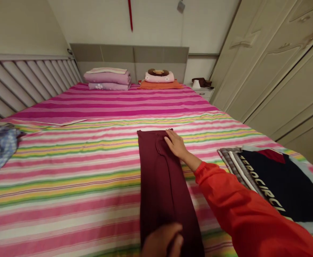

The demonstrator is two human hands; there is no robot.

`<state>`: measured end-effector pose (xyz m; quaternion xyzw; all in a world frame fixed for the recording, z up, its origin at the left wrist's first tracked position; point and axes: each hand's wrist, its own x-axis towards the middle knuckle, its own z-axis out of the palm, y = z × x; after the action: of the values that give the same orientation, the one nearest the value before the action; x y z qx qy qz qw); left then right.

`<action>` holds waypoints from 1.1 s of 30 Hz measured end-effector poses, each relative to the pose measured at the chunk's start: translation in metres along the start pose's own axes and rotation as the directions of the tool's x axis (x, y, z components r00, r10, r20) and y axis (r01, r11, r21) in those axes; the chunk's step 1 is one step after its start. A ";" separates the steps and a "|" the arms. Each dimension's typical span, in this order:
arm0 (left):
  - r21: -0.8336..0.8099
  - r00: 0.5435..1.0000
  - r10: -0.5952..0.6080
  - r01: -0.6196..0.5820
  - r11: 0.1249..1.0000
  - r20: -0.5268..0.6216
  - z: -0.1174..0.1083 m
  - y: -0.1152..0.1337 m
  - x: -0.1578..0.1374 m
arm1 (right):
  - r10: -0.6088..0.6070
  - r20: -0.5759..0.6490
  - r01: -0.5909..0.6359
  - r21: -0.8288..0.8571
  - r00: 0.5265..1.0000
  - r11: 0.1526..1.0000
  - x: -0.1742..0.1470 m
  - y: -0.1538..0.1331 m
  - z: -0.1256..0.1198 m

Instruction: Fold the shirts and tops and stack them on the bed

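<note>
Lying lengthwise on striped bed, long maroon garment, smoothly flattened, curved seam shown near far end, touched there by right hand, grip flat and wide, left hand blurred at near part, grip cannot be told.

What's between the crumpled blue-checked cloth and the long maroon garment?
Between the cloth and the garment, the head view shows only multicoloured striped bedsheet.
</note>
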<state>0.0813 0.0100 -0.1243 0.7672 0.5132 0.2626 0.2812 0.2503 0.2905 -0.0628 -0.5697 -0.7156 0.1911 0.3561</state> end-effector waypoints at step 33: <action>0.612 0.910 0.413 -0.318 0.724 -0.016 -0.050 -0.068 -0.060 | -0.389 0.243 0.445 -0.250 0.889 0.860 -0.304 0.012 -0.062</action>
<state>-0.0170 -0.0168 -0.1434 0.8798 0.4273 0.1953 -0.0721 0.3332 -0.0037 -0.1184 -0.4278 -0.8724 0.0506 0.2310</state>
